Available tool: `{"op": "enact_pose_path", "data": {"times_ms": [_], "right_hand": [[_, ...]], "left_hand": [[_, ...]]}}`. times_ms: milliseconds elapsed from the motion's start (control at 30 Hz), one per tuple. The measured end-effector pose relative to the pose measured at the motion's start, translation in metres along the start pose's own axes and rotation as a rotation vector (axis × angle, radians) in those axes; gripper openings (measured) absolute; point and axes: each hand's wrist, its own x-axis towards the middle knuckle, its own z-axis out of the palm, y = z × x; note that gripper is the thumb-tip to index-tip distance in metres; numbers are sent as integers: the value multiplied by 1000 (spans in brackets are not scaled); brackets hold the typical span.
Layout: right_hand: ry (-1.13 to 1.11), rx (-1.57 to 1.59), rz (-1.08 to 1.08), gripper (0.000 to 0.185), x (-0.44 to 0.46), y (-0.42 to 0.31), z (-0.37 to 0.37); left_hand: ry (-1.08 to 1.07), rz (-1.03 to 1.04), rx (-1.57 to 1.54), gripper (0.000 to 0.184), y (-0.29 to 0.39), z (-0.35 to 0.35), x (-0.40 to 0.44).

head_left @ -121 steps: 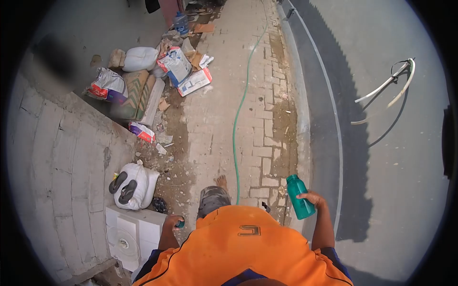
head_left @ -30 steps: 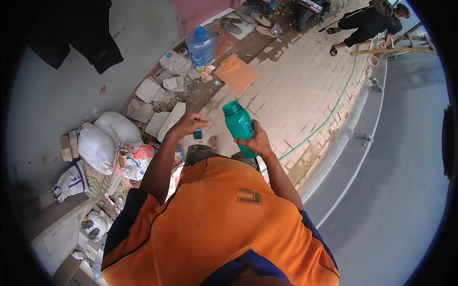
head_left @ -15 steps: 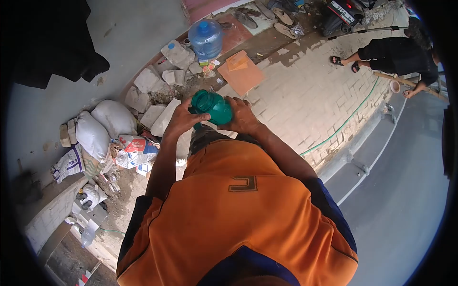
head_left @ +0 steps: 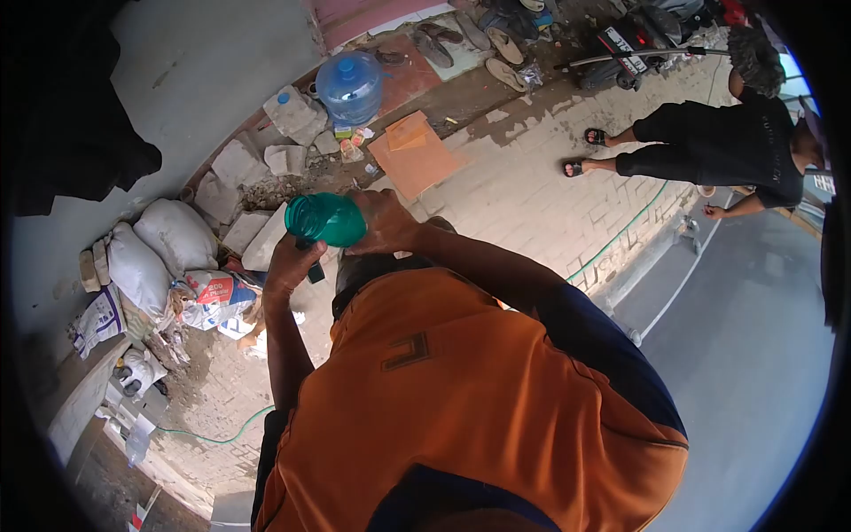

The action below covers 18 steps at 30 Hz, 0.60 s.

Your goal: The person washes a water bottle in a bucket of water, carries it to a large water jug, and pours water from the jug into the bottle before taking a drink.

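One green bottle (head_left: 335,221), tilted, between left hand (head_left: 292,263) and right hand (head_left: 388,222). Left fingers near its mouth, grip indiscernible; left forearm (head_left: 288,350) forward. Right fingers wrap its base; right forearm (head_left: 496,264) slants inward. One blue jug (head_left: 349,89) beyond bottle.

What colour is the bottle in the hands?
Teal green; the bottle shows best in the head view.

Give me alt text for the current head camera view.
An orange-shirted person holds an open, tilted green bottle, left hand near its mouth, right hand near its base. White sacks and rubble lie along a wall; another person in black is at right.
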Motion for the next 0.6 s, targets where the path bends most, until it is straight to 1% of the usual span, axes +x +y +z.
{"op": "enact_pose_path", "data": {"times_ms": [33,67,100,133,167,200,233,300,333,400,433,467,500,533,567,600], "right_hand": [[-17,-25,43,97,5,0,-3],[-42,-137,19,105,8,-4,-12],[-63,-128,27,105,12,0,-13],[-85,-115,31,105,16,6,-12],[-78,-95,34,105,20,10,-13],[-74,-69,32,105,24,13,-14],[-92,-78,38,106,28,16,-16],[-158,-80,30,106,39,23,-18],[-177,-56,-24,107,44,31,-19],[-178,-48,-81,105,47,44,-11],[-192,-36,-124,104,54,50,-9],[-220,-14,-154,101,59,55,-10],[-244,6,-180,98,65,61,-12],[-278,57,-170,97,72,67,-12],[-311,105,-153,95,78,72,-13],[-339,143,-138,93,87,79,-17]], "left_hand": [[41,39,47,83,13,0,2],[96,171,15,82,13,4,7],[86,143,68,82,26,2,7],[84,195,62,81,18,2,16],[176,217,140,81,20,5,19],[193,238,98,82,15,7,26],[194,215,12,82,37,8,22],[349,365,-1,83,51,13,24],[325,379,26,82,55,12,31],[290,321,83,81,53,3,31],[310,260,125,78,56,1,29],[331,199,163,76,68,2,31],[299,124,113,71,84,0,31],[355,137,100,69,89,2,36],[421,120,173,70,87,6,42],[458,123,149,70,82,11,47]]}}
